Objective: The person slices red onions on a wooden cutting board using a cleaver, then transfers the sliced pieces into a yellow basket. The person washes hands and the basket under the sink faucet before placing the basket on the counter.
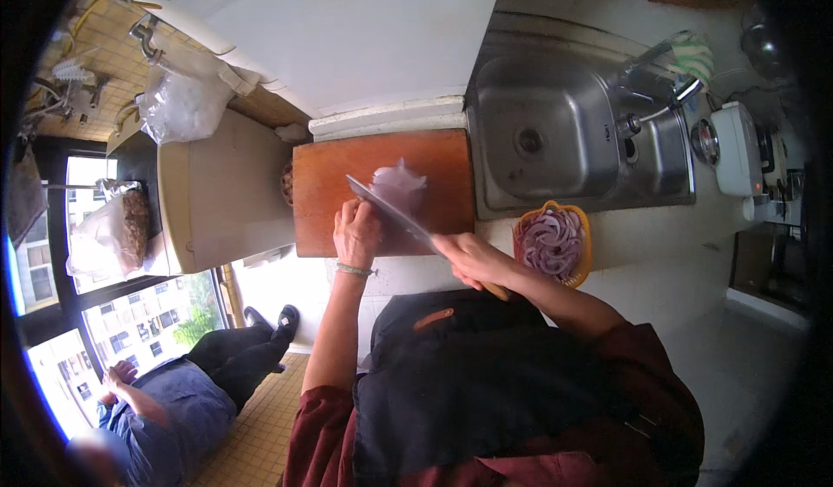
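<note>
My right hand is closed around the handle of a large kitchen knife, whose blade slants up and left across a wooden cutting board. At the board's lower left, my left hand has its fingers curled close to the blade; whether it holds a piece of food is hidden. Pale sliced pieces, apparently onion, lie in a heap just beyond the blade. To the right of the board, below the sink, stands an orange plastic basket filled with sliced red onion.
A steel double sink with a faucet adjoins the board's right side. A white wall panel rises behind the board. Left are a beige cabinet and hanging plastic bags. Another person is at the lower left, by the windows.
</note>
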The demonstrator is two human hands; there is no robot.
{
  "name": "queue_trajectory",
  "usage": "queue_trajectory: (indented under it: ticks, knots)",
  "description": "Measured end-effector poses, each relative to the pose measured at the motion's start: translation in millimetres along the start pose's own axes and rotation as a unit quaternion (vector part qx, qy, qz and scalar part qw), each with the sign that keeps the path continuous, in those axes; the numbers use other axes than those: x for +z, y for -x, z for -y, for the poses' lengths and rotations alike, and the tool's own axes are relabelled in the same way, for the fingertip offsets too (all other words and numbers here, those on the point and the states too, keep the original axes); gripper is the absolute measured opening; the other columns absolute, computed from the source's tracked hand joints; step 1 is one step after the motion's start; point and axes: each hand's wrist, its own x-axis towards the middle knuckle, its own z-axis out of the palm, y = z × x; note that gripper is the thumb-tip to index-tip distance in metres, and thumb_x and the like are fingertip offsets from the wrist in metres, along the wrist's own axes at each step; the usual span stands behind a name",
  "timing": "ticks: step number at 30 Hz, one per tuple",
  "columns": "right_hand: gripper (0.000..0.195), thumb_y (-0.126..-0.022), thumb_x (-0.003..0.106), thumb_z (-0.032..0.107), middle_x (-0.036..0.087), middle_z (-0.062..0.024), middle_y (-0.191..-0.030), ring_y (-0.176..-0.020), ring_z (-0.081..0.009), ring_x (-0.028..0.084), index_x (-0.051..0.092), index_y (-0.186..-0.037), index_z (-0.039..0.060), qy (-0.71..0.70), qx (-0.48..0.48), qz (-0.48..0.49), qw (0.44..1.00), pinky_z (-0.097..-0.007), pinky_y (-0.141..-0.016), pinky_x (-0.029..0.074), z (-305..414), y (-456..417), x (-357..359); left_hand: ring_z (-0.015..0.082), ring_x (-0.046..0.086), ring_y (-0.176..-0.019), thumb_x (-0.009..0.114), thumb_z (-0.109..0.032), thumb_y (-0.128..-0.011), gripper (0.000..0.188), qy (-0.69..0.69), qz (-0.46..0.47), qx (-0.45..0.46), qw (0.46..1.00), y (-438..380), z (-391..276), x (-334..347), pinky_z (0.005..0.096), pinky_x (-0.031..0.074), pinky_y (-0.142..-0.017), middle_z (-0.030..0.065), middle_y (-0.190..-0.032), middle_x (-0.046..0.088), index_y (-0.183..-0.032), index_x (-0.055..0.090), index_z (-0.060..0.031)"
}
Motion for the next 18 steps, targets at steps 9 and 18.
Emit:
queue_trajectory:
  ticks: [9, 18]
  knots:
    - [0.053, -0.099, 0.028, 0.052, 0.045, -0.0016, -0.052, -0.036, -0.0115, 0.043, 0.048, -0.078, 0.0074, 0.002, -0.008, -0.008, 1.0, -0.0282, -0.032, 0.037, 15, -7, 5, 0.031, 0.056, -0.087, 0.064, -0.005, -0.071, 0.023, 0.012, -0.025, 0.016, 0.999, 1, 2, 2, 0.0403, 0.05, -0.074, 0.0091, -0.102, 0.057, -0.093, 0.059, -0.0086]
    - [0.053, -0.099, 0.031, 0.053, 0.045, -0.002, -0.052, -0.037, -0.0108, 0.044, 0.051, -0.084, 0.0057, 0.003, 0.001, 0.002, 1.0, -0.0278, -0.032, 0.037, 13, -8, 2, 0.0312, 0.056, -0.088, 0.062, -0.006, -0.072, 0.02, 0.009, -0.056, 0.011, 0.998, 4, 1, 5, 0.0405, 0.051, -0.072, 0.0071, -0.102, 0.057, -0.09, 0.058, -0.0109]
